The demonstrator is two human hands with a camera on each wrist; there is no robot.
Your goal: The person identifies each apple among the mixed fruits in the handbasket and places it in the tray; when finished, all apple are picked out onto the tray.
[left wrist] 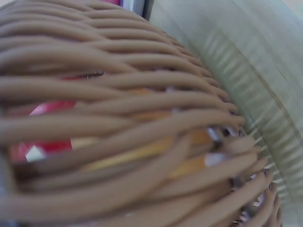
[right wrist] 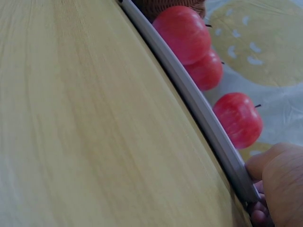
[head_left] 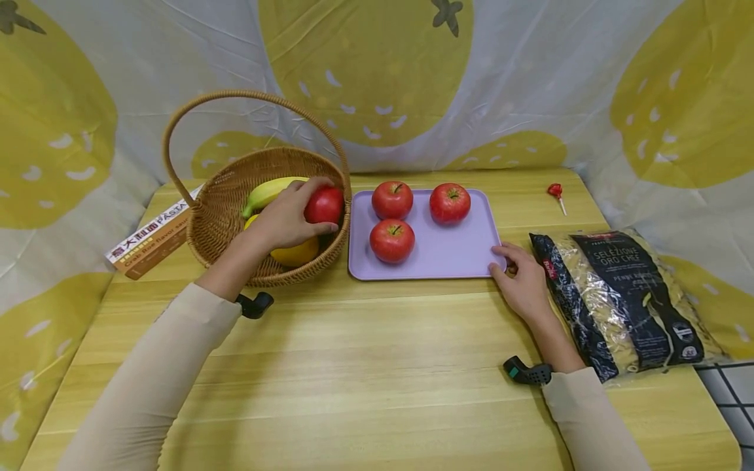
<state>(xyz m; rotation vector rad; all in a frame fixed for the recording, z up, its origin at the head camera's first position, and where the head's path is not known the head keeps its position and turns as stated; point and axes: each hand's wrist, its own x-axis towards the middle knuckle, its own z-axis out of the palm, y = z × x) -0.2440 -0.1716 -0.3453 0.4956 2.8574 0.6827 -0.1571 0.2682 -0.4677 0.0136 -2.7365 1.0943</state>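
My left hand (head_left: 291,212) reaches into the wicker basket (head_left: 206,229), fingers and thumb around a red apple (head_left: 325,206) at its right side. A banana (head_left: 272,191) lies behind this hand, and a yellow-orange fruit (head_left: 297,253) sits below it, partly covered. The left wrist view is mostly filled by the basket's woven wall (left wrist: 118,94). At the right end of the lilac tray (head_left: 450,255), my right hand (head_left: 521,278) pinches the rim between thumb and fingers. On the tray stand three red apples: one front left (head_left: 391,242), one back left (head_left: 392,200), one further right (head_left: 449,204).
A pasta box (head_left: 156,235) lies partly behind the basket on the left. Right of the tray are a large bag of penne (head_left: 630,301) and, further back, a red lollipop (head_left: 556,191). The basket's tall handle (head_left: 253,95) arches over its opening. A patterned curtain hangs behind the table.
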